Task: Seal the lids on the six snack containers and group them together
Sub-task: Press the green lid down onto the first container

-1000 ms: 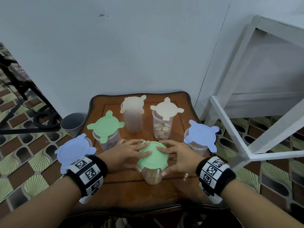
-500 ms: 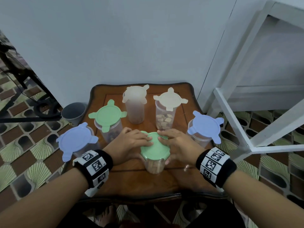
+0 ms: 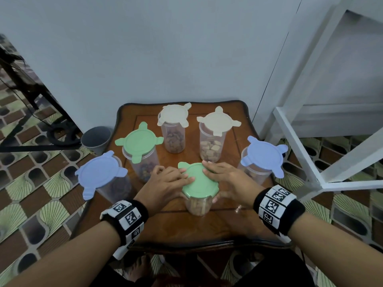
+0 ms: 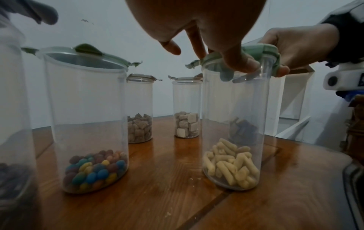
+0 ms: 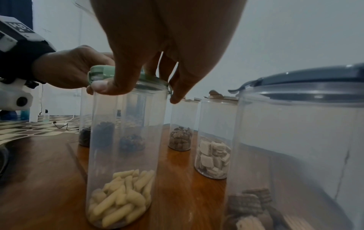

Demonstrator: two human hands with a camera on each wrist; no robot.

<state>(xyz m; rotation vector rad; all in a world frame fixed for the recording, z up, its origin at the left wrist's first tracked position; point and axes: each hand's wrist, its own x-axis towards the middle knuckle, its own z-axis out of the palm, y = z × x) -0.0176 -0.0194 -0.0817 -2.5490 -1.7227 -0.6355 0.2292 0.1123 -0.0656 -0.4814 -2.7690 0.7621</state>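
A: Wooden table [image 3: 207, 228], 6 jars. Left to right?

B: Left hand [image 3: 163, 185] and right hand [image 3: 230, 183] each grip the near green lid [image 3: 199, 181] on the puff-stick container [image 4: 234, 140], front centre. Advice: press each tab down until flush, steadying the jar.

A: Where do the six containers stand on the table [image 3: 207, 228]?

B: In an arc. Nearest container [image 3: 199, 200] is front-centre, left hand [image 3: 165, 183] and right hand [image 3: 230, 181] on either side of its lid [image 3: 198, 183]. Two jars at back [image 3: 173, 133], [image 3: 213, 139]. One mid-left [image 3: 143, 160], one far left at the edge [image 3: 109, 183], one far right [image 3: 257, 168].

A: And the bin [image 3: 96, 139]?

B: On the floor, left of table, by the wall.
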